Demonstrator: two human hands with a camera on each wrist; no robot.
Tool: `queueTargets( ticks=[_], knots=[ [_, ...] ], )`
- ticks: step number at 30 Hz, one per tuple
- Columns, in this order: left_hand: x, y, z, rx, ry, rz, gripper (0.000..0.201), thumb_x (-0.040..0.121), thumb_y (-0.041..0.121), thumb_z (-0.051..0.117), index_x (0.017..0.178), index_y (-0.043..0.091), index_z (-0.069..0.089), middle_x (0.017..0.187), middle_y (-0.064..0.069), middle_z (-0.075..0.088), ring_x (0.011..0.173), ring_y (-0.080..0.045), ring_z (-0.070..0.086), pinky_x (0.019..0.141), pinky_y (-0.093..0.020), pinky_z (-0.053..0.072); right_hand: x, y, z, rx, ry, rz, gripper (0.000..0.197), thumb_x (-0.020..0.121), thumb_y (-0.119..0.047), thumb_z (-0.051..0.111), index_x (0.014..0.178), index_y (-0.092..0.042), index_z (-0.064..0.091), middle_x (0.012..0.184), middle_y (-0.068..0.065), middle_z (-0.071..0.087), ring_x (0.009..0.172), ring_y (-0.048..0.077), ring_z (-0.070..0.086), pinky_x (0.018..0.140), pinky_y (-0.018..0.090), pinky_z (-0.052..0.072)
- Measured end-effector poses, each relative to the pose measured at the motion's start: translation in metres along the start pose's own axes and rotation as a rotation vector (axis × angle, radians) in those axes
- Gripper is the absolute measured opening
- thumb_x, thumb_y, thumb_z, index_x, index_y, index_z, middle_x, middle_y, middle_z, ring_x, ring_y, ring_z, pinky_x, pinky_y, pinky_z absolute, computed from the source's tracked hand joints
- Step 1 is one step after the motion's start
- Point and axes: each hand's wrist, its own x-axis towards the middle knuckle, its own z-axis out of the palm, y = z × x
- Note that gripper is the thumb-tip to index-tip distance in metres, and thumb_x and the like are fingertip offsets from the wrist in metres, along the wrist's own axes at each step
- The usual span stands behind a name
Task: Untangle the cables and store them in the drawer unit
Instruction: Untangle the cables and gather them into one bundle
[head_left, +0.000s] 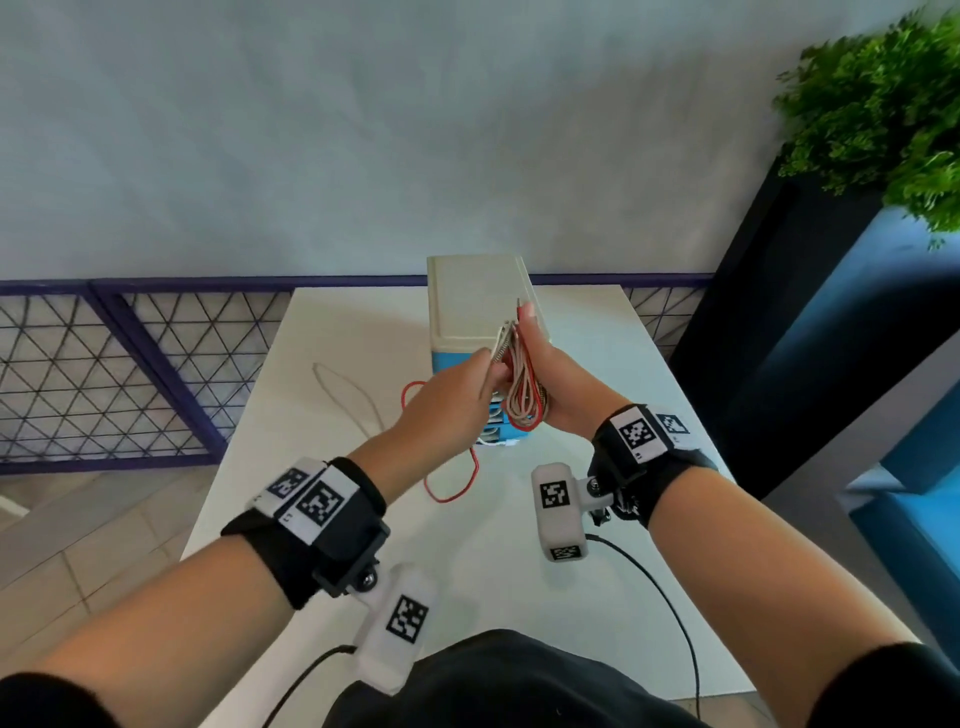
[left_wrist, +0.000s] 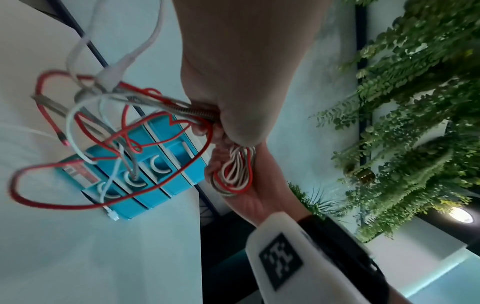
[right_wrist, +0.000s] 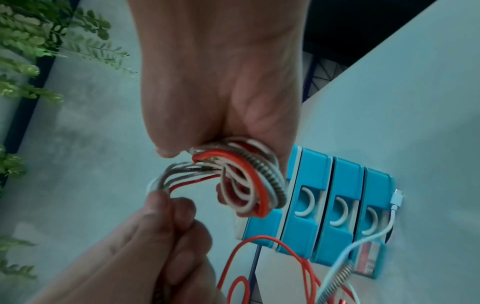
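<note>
— Cables (head_left: 523, 397), a whole looped hank of them, red, white and a grey springy-wound one, folded into long narrow loops. The right hand (head_left: 558, 384) has its fingers wrapped round the hank, thumb up, holding it in the air above the white table (head_left: 322, 332).

— And the left hand (head_left: 451, 397)?

— Curled too, pinching the loose strands that run out of the bundle, just beside the other hand. From there a thin red cable (head_left: 451, 483) droops in a slack loop onto the tabletop, and a pale cable (head_left: 349, 395) lies in a long flat loop farther left.

— Where's the drawer unit (head_left: 480, 306)?

— Right behind the hands, standing on the table: smooth plastic, cream flat top, bright blue drawer fronts (right_wrist: 335, 207) with white crescent pulls, all closed. A white plug end (right_wrist: 396, 198) rests against its base.

— Anything else?

— Leafy green plant (head_left: 883, 104) in a dark planter at the right.
</note>
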Motion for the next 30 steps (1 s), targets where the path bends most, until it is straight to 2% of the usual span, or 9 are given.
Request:
queueTargets(
  ticks=[4, 7, 10, 13, 17, 20, 23, 27, 30],
  knots=[
    [-0.002, 0.016, 0.001, 0.116, -0.067, 0.048, 0.028, 0.101, 0.029, 0.031, 0.122, 0.013, 0.042, 0.095, -0.007, 0.06, 0.076, -0.019, 0.053, 0.064, -0.028, 0.037, -0.004, -0.006, 0.009, 0.013, -0.015, 0.048, 0.065, 0.071, -0.074, 0.055, 0.09, -0.012, 0.06, 0.068, 0.003, 0.057, 0.067, 0.018, 0.059, 0.073, 0.031, 0.047],
    [0.002, 0.021, -0.002, 0.277, -0.069, 0.016, 0.03, 0.1, 0.021, 0.033, 0.12, 0.003, 0.046, 0.1, -0.016, 0.063, 0.086, -0.033, 0.06, 0.067, -0.035, 0.039, -0.003, -0.007, 0.008, 0.0, 0.033, 0.023, 0.047, 0.075, -0.051, 0.072, 0.093, -0.011, 0.056, 0.071, 0.005, 0.054, 0.067, 0.018, 0.057, 0.068, 0.032, 0.048],
    [0.006, 0.02, -0.006, 0.084, -0.137, 0.023, 0.033, 0.101, 0.027, 0.033, 0.116, 0.005, 0.051, 0.098, -0.014, 0.065, 0.087, -0.03, 0.063, 0.067, -0.029, 0.042, 0.0, -0.007, 0.008, -0.125, 0.173, -0.073, 0.031, 0.088, -0.04, 0.064, 0.089, -0.011, 0.053, 0.069, 0.006, 0.052, 0.064, 0.018, 0.055, 0.065, 0.03, 0.047],
    [0.012, 0.008, -0.012, -0.115, -0.251, 0.046, 0.014, 0.097, 0.027, 0.046, 0.103, 0.018, 0.056, 0.086, 0.001, 0.066, 0.069, -0.009, 0.061, 0.058, -0.016, 0.04, 0.005, -0.008, 0.003, -0.228, 0.314, -0.183, 0.031, 0.092, -0.038, 0.059, 0.074, -0.013, 0.054, 0.064, 0.003, 0.054, 0.061, 0.018, 0.055, 0.064, 0.032, 0.046],
    [0.006, -0.021, -0.012, 0.012, -0.313, 0.03, 0.016, 0.089, 0.032, 0.057, 0.082, 0.018, 0.059, 0.076, 0.005, 0.066, 0.064, -0.009, 0.057, 0.058, -0.024, 0.042, 0.007, -0.024, -0.011, 0.064, 0.395, -0.276, 0.024, 0.097, -0.031, 0.053, 0.08, -0.016, 0.051, 0.065, 0.001, 0.054, 0.062, 0.017, 0.06, 0.057, 0.029, 0.049],
    [-0.006, -0.042, 0.0, -0.103, -0.315, -0.053, 0.02, 0.086, 0.041, 0.061, 0.076, 0.025, 0.055, 0.07, 0.01, 0.057, 0.064, -0.01, 0.051, 0.059, -0.023, 0.037, 0.004, -0.034, -0.019, 0.284, 0.394, -0.276, 0.023, 0.097, -0.034, 0.052, 0.087, -0.014, 0.049, 0.065, 0.001, 0.058, 0.058, 0.017, 0.068, 0.055, 0.027, 0.055],
    [-0.008, -0.051, 0.008, -0.19, -0.255, -0.097, 0.02, 0.083, 0.037, 0.066, 0.073, 0.026, 0.053, 0.064, 0.014, 0.05, 0.059, -0.007, 0.046, 0.061, -0.024, 0.036, 0.004, -0.032, -0.016, 0.364, 0.401, -0.292, 0.027, 0.097, -0.036, 0.053, 0.079, -0.016, 0.047, 0.053, -0.003, 0.049, 0.043, 0.013, 0.055, 0.05, 0.027, 0.05],
    [-0.01, -0.068, 0.009, -0.345, -0.227, -0.101, 0.012, 0.081, 0.03, 0.073, 0.086, 0.02, 0.068, 0.058, 0.016, 0.056, 0.055, -0.003, 0.049, 0.059, -0.016, 0.038, 0.006, -0.027, -0.014, 0.18, 0.493, -0.339, 0.035, 0.096, -0.041, 0.052, 0.071, -0.017, 0.045, 0.043, -0.007, 0.041, 0.038, 0.009, 0.046, 0.05, 0.029, 0.044],
    [-0.016, -0.082, 0.01, -0.608, -0.184, -0.173, 0.014, 0.091, 0.01, 0.06, 0.098, 0.009, 0.071, 0.083, 0.003, 0.072, 0.072, -0.002, 0.067, 0.074, -0.014, 0.053, 0.004, -0.031, -0.02, 0.08, 0.532, -0.37, 0.035, 0.096, -0.041, 0.051, 0.07, -0.018, 0.044, 0.041, -0.009, 0.043, 0.038, 0.01, 0.047, 0.054, 0.032, 0.043]
  ],
)
